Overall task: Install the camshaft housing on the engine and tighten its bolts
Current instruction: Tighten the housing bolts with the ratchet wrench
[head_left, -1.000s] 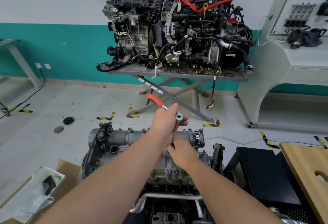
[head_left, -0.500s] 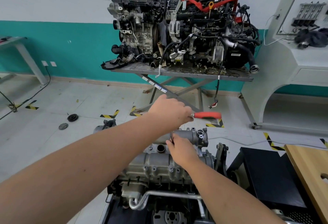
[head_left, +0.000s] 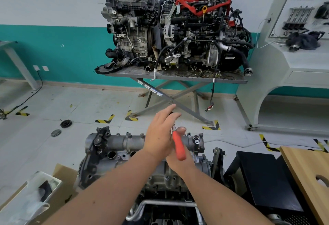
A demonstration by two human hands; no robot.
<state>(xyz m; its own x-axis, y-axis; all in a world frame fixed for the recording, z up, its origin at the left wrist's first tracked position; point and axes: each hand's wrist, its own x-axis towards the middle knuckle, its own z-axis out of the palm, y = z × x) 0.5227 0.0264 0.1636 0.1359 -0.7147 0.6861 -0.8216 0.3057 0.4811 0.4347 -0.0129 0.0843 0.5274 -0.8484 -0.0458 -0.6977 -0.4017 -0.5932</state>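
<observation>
Ratchet with the orange handle (head_left: 179, 146) feels stiff; left hand (head_left: 160, 134) pushes it open-fingered, right hand (head_left: 178, 155) mostly hidden, can't tell its grip.

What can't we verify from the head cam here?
- Ratchet head and the bolt it sits on: hidden behind left hand.
- Right hand grip: mostly covered by left hand and ratchet handle.
- Bolt tightness on camshaft housing: bolts too small to judge.

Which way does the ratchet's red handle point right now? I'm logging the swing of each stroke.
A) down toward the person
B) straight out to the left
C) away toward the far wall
A: the red handle slants down toward the person, in front of the right hand, over the camshaft housing.
</observation>
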